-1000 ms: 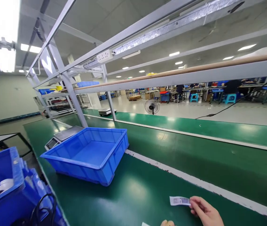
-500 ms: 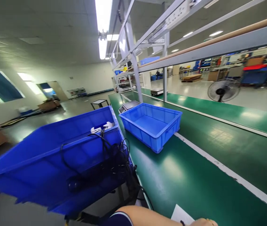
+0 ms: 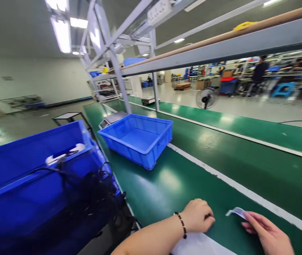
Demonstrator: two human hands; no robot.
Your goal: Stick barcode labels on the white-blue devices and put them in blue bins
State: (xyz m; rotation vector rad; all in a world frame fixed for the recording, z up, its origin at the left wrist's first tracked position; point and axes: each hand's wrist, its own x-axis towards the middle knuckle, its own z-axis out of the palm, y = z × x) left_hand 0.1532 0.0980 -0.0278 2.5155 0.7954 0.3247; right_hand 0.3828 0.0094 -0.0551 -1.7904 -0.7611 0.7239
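Observation:
My left hand is over the green work surface, its fingers curled in and closed. Whatever they hold, if anything, is hidden. A beaded bracelet is on that wrist, and beneath it lies a white sheet of paper. To the right, my right hand pinches a small curled white label between thumb and fingers. The label's free end points left, towards my left hand, with a gap between them.
A blue crate stands on the green surface ahead. At left, a larger blue bin has black cables hanging over its side. Behind the crate is a scale. A metal shelf frame rises above, with a fan beyond.
The view has swung right, so the crate and bin sit further left. My left hand shows more fully now, and my right hand with the label has come into view.

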